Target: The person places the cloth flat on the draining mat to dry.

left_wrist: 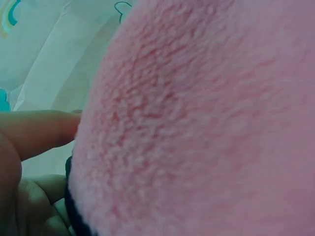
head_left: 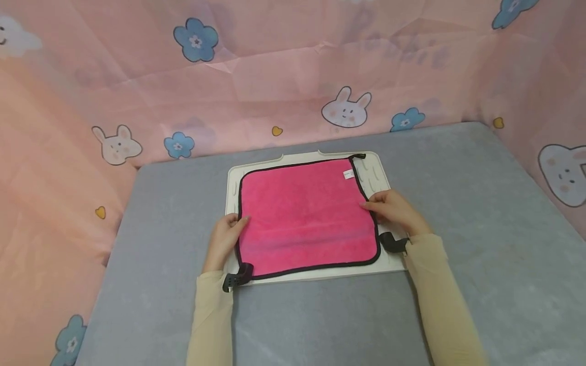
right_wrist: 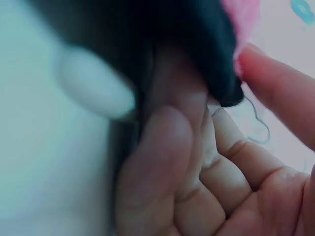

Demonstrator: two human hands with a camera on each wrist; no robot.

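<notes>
A bright pink cloth (head_left: 302,213) with black edging is spread over a white board (head_left: 320,275) with raised ridges. A small white tag and a black loop show at the cloth's far right corner. My left hand (head_left: 223,238) pinches the left edge, thumb on top and fingers beneath. On the opposite edge, my right hand (head_left: 394,209) pinches the cloth the same way. The left wrist view is mostly filled by fluffy pink cloth (left_wrist: 197,118). In the right wrist view, curled fingers (right_wrist: 157,157) lie under the black edging, with the thumb against the pink side.
The board lies on a grey covered table (head_left: 160,229). A pink curtain (head_left: 274,61) with rabbits and flowers hangs behind and at both sides. Black wrist mounts (head_left: 238,277) sit at both sleeves, the left one overlapping the cloth's near left corner in the head view.
</notes>
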